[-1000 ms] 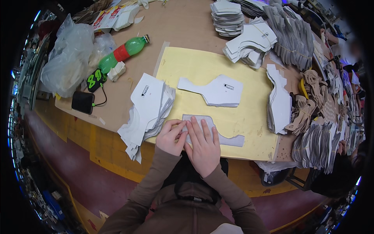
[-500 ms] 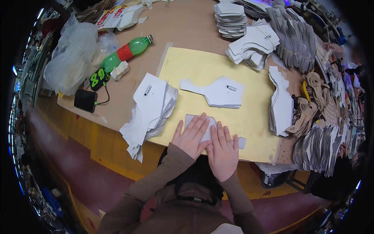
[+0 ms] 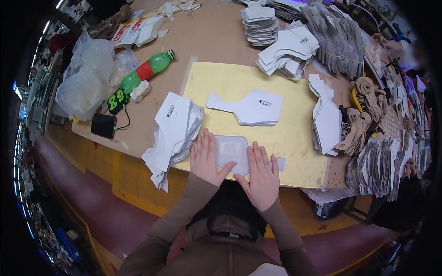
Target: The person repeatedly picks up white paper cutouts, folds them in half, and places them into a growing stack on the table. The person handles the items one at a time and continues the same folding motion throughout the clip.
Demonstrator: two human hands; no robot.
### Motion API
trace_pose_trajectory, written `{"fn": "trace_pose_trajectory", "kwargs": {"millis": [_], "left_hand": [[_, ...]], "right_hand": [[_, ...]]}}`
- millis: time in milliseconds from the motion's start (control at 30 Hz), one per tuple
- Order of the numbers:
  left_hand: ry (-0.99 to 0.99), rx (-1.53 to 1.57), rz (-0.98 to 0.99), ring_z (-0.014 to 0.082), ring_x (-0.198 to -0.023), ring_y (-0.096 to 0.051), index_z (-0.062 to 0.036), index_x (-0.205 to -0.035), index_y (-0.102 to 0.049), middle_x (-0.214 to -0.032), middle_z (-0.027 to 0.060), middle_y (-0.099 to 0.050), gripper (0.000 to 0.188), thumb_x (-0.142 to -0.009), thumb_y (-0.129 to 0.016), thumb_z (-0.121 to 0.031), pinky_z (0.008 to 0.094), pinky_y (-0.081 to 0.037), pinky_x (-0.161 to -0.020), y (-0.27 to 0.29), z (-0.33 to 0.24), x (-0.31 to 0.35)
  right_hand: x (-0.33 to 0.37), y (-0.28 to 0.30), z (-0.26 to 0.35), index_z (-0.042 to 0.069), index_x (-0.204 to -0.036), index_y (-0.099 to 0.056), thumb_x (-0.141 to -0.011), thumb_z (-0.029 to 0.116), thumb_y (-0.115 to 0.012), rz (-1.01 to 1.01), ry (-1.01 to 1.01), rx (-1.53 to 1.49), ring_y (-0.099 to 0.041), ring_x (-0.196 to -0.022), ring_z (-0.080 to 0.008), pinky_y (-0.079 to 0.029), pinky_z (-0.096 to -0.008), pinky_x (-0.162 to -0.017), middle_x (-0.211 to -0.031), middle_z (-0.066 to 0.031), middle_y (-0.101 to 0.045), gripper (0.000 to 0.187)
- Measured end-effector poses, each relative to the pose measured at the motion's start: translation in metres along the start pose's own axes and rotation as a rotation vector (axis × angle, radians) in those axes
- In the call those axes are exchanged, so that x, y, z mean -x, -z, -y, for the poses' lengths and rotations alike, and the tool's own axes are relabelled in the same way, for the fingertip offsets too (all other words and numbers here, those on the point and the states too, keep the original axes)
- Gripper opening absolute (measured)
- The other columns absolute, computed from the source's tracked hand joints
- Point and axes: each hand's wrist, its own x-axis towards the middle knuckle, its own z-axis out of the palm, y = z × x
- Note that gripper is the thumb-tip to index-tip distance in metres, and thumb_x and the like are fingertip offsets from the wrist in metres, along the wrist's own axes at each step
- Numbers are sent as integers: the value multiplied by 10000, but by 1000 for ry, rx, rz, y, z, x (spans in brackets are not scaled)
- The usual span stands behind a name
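Observation:
A flat grey cut piece (image 3: 231, 158) lies on the yellow sheet (image 3: 299, 110) at the table's near edge, with a paler rectangle showing on it. My left hand (image 3: 206, 156) rests flat along its left side, fingers stretched and thumb out toward the piece. On the other side my right hand (image 3: 262, 179) lies flat with spread fingers, covering part of the piece; a narrow grey end shows past it. Just beyond is a small pile of white cut pieces (image 3: 260, 108) with a printed label. A taller white stack (image 3: 172, 129) stands left of my left hand.
Another white stack (image 3: 324, 115) sits to the right, near bundles of beige strips (image 3: 357, 124) and tied grey-white pieces (image 3: 373, 170). More stacks (image 3: 260, 25) stand at the back. At left are a green bottle (image 3: 154, 66), a clear plastic bag (image 3: 85, 78) and a black device (image 3: 104, 126).
My left hand has slid left off the grey piece, uncovering its middle and the paler rectangle. My right hand has moved only slightly. The whole view has shifted a little.

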Motion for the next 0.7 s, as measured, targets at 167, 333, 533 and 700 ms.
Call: {"fn": "trace_pose_trajectory", "kwargs": {"millis": [167,333,533,700], "left_hand": [[-342,53,138,393,-1504,-289,17,-1552,-315,-1629,229,-286,812,-958,-614,-449,582,-223,-1192,-5,-20,-11],[-192,-4,266,323,-1506,-307,-30,-1559,-339,-1645,124,-304,717,-998,-536,-431,607,-200,-1195,-17,-31,-25],[-9,-187,107,313,-1532,-257,-77,-1562,-361,-1660,146,-265,773,-963,-550,-528,653,-116,-1193,-30,-37,-23],[-115,-60,86,357,-1531,-242,-89,-1566,-356,-1661,187,-238,863,-910,-597,-596,694,-109,-1168,-16,-37,-2]], "right_hand": [[6,2,-8,-15,-1486,-435,-856,464,-717,-22,102,36,-411,-1447,-289,-290,-496,-1182,-1562,-176,-425,841],[12,3,-7,-26,-1500,-397,-819,388,-756,9,64,-9,-392,-1453,-322,-296,-495,-1181,-1570,-187,-399,874],[11,7,-4,-28,-1463,-441,-817,381,-775,-7,56,17,-388,-1453,-304,-318,-464,-1178,-1566,-172,-406,834],[22,14,-12,-18,-1463,-437,-803,189,-799,-15,63,-356,-378,-1442,-369,-333,-482,-1169,-1557,-183,-398,780]]}}
